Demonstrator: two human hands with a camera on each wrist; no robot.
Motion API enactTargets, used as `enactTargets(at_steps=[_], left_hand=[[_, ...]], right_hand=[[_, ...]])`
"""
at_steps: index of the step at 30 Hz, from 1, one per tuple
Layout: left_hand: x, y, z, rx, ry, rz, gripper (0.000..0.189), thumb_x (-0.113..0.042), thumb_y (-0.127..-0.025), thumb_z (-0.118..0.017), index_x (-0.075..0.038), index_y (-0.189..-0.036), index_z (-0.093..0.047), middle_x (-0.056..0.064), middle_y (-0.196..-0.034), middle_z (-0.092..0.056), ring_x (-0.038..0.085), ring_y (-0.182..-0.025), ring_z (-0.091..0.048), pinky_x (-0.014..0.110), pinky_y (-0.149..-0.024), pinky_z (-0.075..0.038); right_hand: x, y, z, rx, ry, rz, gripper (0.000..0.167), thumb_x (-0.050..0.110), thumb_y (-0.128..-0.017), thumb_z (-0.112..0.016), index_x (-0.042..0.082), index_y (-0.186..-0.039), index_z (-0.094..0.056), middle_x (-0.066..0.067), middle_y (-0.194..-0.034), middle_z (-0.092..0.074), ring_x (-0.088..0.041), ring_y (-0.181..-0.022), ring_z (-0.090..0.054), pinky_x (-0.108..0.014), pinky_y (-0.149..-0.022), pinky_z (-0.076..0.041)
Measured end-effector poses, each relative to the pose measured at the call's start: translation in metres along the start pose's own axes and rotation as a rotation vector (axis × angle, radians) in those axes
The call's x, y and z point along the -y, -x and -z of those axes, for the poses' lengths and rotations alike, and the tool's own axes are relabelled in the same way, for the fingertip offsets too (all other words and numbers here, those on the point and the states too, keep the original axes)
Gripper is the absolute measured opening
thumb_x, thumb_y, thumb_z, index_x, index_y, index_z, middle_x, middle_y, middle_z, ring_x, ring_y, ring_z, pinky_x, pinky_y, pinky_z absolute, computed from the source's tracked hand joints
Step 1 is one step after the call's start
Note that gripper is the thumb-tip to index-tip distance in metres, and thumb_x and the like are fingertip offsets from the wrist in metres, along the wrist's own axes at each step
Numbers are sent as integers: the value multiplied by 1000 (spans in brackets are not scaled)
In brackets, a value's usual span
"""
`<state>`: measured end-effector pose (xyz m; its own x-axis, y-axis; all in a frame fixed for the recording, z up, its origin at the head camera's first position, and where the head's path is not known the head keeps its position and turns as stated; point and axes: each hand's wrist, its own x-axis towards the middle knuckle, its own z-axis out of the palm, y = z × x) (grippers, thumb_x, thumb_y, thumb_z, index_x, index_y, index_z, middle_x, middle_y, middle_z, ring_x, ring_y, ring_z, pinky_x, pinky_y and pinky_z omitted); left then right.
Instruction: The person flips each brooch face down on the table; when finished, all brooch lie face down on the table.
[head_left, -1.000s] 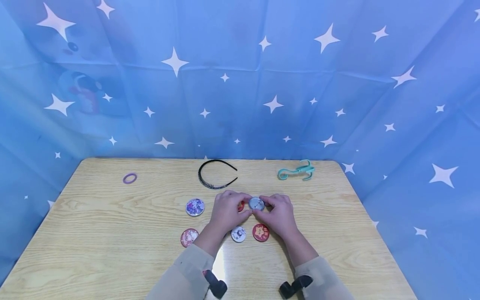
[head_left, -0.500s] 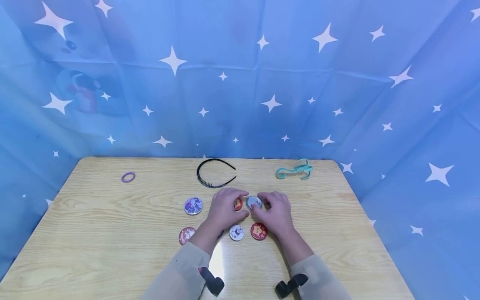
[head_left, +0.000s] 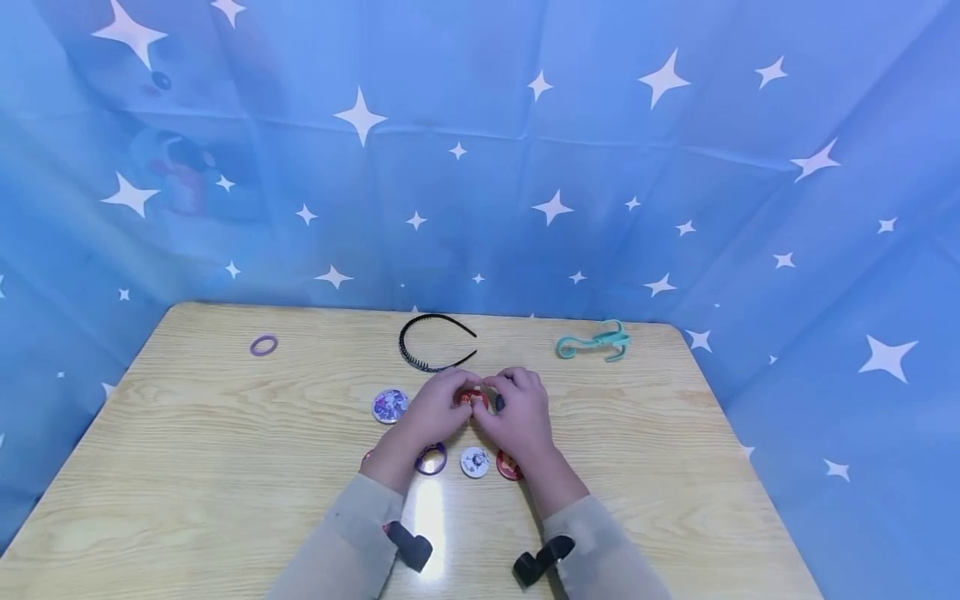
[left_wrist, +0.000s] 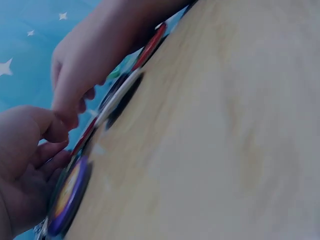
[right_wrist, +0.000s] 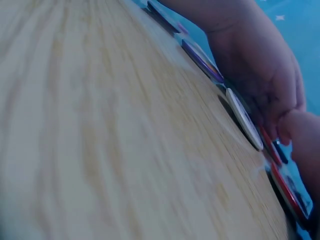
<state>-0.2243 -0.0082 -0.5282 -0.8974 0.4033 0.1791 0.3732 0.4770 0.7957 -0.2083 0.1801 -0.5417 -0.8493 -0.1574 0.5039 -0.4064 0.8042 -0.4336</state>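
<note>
A red pin badge (head_left: pixel 472 399) lies between my two hands at the middle of the table. My left hand (head_left: pixel 438 408) pinches its left side, and the fingers of my right hand (head_left: pixel 519 412) close on it from the right. Under the right hand, a dark bit of another badge (head_left: pixel 500 403) shows. Nearer to me sit a purple-rimmed badge (head_left: pixel 431 459), a white badge (head_left: pixel 475 462) and a second red badge (head_left: pixel 508 465), partly covered by the right wrist. In the left wrist view, both hands' fingertips meet above the badges.
A purple-and-white badge (head_left: pixel 391 406) lies left of the hands; a pink one is mostly hidden behind the left forearm. Farther back are a black headband (head_left: pixel 420 354), a teal claw-like clip (head_left: pixel 596 341) and a purple ring (head_left: pixel 263 345). A blue star-patterned curtain (head_left: pixel 480 167) borders the table.
Both hands have left the silver-backed badge and shifted left to the red badge. The right hand now covers most of where the silver-backed one lay. The purple-rimmed badge has come into sight.
</note>
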Motion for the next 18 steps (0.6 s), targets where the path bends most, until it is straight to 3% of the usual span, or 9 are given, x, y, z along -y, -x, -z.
enactTargets(at_steps=[9, 18], left_hand=[[2, 5, 11, 33, 80, 39, 37, 1, -89, -75, -14, -123, -74, 3, -132, -68, 26, -131, -60, 47, -116, -43], [2, 6, 12, -98, 154, -15, 27, -1, -89, -75, -12, -113, -77, -3, -115, -72, 23, -119, -64, 49, -105, -51]], right_hand=[[-1, 2, -2, 133, -52, -126, 37, 38, -84, -84, 17, -114, -84, -6, -119, -67, -32, -115, -56, -56, -101, -42], [-1, 2, 1, 195, -52, -102, 45, 45, -87, -84, 17, -122, -81, -7, -125, -64, -36, -121, -51, -60, -106, -36]])
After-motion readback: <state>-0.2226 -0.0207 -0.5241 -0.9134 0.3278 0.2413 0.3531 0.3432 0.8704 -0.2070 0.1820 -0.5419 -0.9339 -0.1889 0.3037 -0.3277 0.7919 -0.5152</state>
